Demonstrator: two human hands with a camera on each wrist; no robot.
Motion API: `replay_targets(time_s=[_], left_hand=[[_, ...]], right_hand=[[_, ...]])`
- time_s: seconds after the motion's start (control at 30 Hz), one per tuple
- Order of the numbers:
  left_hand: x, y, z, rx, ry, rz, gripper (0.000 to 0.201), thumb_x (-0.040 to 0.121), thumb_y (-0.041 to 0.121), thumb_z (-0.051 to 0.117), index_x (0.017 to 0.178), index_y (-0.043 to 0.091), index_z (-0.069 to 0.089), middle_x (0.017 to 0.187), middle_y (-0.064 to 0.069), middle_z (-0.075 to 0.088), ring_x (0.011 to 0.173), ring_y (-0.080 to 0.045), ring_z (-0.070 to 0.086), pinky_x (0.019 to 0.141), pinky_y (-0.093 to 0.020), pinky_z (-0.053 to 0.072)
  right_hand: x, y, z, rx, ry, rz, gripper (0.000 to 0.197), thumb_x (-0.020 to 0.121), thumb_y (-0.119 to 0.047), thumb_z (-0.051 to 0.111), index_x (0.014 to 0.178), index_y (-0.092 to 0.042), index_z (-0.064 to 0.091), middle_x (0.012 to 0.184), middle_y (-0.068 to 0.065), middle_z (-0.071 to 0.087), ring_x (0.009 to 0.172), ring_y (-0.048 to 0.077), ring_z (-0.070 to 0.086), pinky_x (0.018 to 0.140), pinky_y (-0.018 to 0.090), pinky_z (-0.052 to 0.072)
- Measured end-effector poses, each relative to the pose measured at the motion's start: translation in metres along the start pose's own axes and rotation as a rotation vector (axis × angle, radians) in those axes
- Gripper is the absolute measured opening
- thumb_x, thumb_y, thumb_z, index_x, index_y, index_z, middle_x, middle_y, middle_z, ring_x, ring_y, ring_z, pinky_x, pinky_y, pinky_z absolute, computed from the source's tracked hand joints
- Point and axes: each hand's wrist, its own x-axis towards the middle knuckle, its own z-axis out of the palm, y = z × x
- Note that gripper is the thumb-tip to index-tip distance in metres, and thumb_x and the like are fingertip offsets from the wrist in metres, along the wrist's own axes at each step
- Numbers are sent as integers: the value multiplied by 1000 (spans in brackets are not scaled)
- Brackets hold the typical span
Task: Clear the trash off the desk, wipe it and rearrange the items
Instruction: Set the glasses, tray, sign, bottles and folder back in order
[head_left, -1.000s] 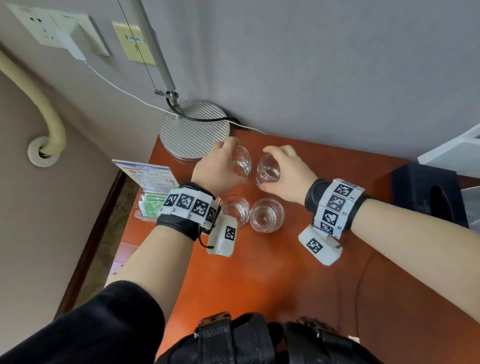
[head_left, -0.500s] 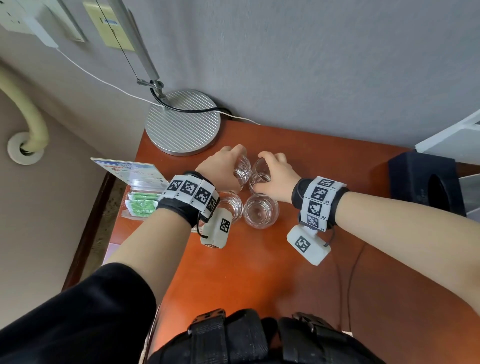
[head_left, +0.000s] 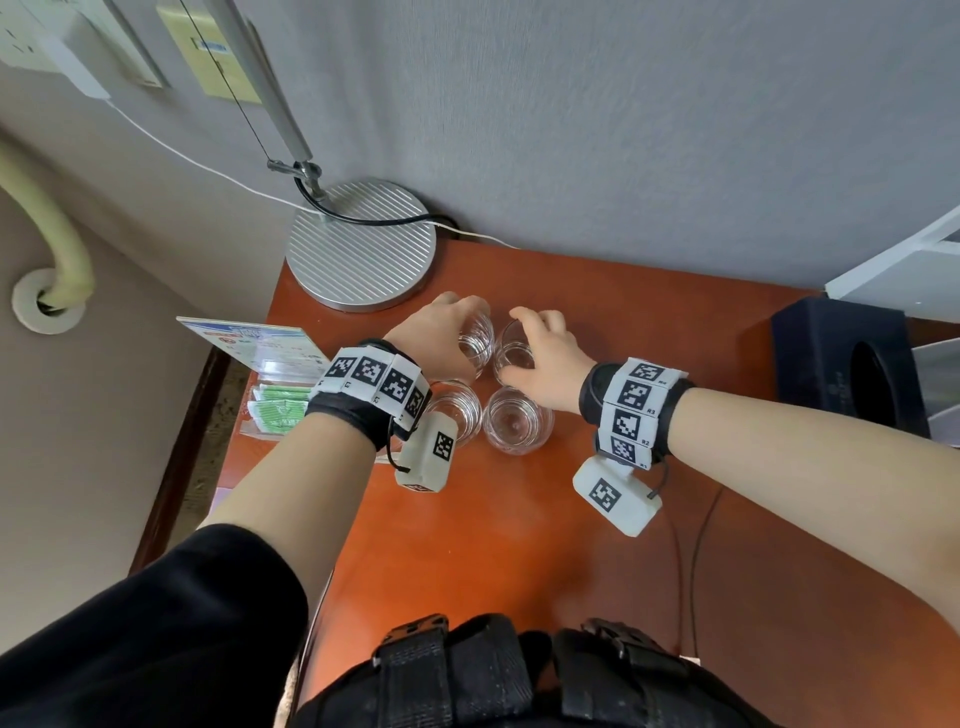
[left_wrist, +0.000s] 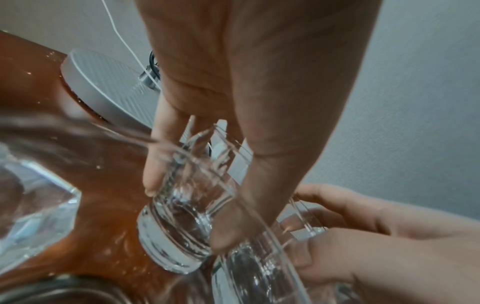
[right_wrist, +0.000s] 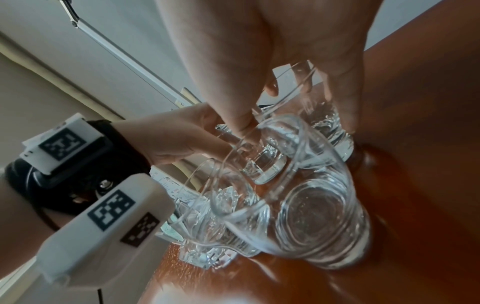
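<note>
Four clear drinking glasses stand in a tight square on the orange-brown desk (head_left: 519, 561). My left hand (head_left: 441, 332) grips the far-left glass (head_left: 477, 340) from above, thumb and fingers round its wall (left_wrist: 182, 226). Beside it, my right hand (head_left: 545, 353) grips the far-right glass (head_left: 511, 356) in the same way (right_wrist: 324, 123). The two held glasses are nearly touching, with their bases at the desk top. The near-left glass (head_left: 460, 410) and near-right glass (head_left: 514, 423) stand free just below my wrists.
A round ribbed lamp base (head_left: 361, 244) with its cable sits at the desk's back left corner. On the left edge stand a leaflet holder (head_left: 254, 343) and green sachets (head_left: 278, 408). A black tissue box (head_left: 847, 364) is at the right. The wall runs close behind.
Both hands have brought their glasses down and toward each other, closing up against the near pair. The near two glasses have not moved.
</note>
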Motion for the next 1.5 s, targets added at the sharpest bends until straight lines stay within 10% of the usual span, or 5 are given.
replay_targets(time_s=[0.53, 1.2, 1.5], left_hand=[[-7, -4, 2, 9, -44, 25, 83, 76, 35, 71, 145, 41, 24, 144, 0, 29, 103, -12, 51, 86, -28, 50], [-20, 1, -1, -22, 27, -45, 82, 80, 42, 69, 147, 22, 25, 148, -4, 34, 134, -18, 36, 104, -31, 34], [-25, 12, -3, 0, 111, -30, 82, 88, 47, 57, 151, 20, 12, 158, -5, 10, 145, -24, 16, 116, -41, 23]], right_hand=[[-6, 5, -12, -59, -78, -23, 83, 92, -44, 52, 152, -24, -1, 159, 4, -1, 143, 26, 22, 114, 36, 26], [-12, 3, -15, -67, -61, 20, 85, 90, -48, 55, 151, -11, 9, 154, 15, 23, 137, 27, 34, 107, 33, 32], [-19, -3, -24, -122, -4, -50, 83, 92, -52, 49, 152, -18, 3, 160, 9, 8, 145, 25, 16, 117, 39, 21]])
